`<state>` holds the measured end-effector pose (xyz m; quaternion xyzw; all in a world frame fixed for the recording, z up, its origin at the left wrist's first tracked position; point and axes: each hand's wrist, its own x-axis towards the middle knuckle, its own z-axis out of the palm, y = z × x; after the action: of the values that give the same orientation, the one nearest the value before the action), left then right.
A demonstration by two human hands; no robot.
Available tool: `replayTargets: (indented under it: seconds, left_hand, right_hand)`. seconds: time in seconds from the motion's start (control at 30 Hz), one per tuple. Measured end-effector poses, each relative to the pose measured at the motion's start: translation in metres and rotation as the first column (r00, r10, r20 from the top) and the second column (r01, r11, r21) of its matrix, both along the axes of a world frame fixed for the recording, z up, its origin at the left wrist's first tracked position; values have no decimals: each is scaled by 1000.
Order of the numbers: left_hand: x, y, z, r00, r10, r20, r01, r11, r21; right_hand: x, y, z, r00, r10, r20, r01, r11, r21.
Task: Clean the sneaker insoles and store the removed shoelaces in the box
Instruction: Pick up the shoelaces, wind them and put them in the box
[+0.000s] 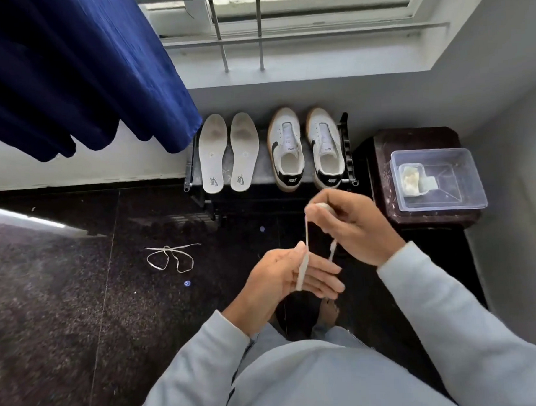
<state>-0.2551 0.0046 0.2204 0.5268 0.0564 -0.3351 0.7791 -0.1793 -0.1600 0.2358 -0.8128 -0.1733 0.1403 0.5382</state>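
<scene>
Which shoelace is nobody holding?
The thin white shoelace lying in loops on the dark speckled floor. The other white shoelace is held between the left hand and right hand.

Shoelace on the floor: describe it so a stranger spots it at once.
Find the shoe rack under the window. On the dark floor near its left end lies a thin white shoelace in bow-like loops, unlike the held lace.
</scene>
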Motion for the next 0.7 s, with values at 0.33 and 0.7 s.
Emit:
replayTargets:
  seconds: [0.33, 0.7]
  left_hand:
    - [3, -34, -16, 938, 340, 68, -346, 924, 162]
    - [-15, -71, -6, 982, 186, 23, -187, 982, 25]
  right_hand:
    - [-66, -36, -38, 931, 361, -56, -361, 885, -296]
    - [-3, -56, -51, 968, 167, -188, -204, 959, -198]
